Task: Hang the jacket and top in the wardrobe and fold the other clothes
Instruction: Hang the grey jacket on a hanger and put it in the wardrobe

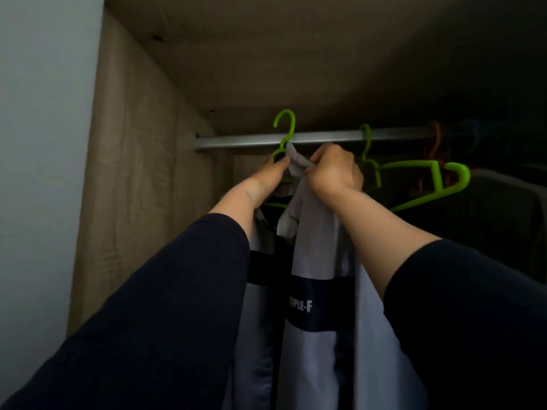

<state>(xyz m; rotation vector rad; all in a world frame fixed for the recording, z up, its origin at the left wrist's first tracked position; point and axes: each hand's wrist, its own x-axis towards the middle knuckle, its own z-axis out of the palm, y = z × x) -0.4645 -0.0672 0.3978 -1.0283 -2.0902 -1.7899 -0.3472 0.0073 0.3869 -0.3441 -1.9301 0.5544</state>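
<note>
Head view into an open wardrobe [133,173] with a tan side panel. Both arms, in dark sleeves [165,306], reach up toward a horizontal metal rail [325,137]. A pale grey jacket [319,250] with a dark navy band and partly legible white lettering hangs on a bright green plastic hanger [284,125], whose hook rises in front of the rail near its left end; whether the hook sits on the rail cannot be told. The left hand [273,174] has its fingers pinched at the neck of that hanger, just beside the jacket's collar. The right hand [334,170] is curled round a bunched fold of the collar fabric, thumb and fingers closed on the cloth directly below the hook. The jacket's body falls straight down between the two forearms, its front panels parted to show a dark interior. Further right along the rail hangs a second green hanger [426,184], bare and tilted, its hook looped over the rail. Behind it a brownish hanger [433,143] and dark garments [503,226] are dimly visible in shadow.
</note>
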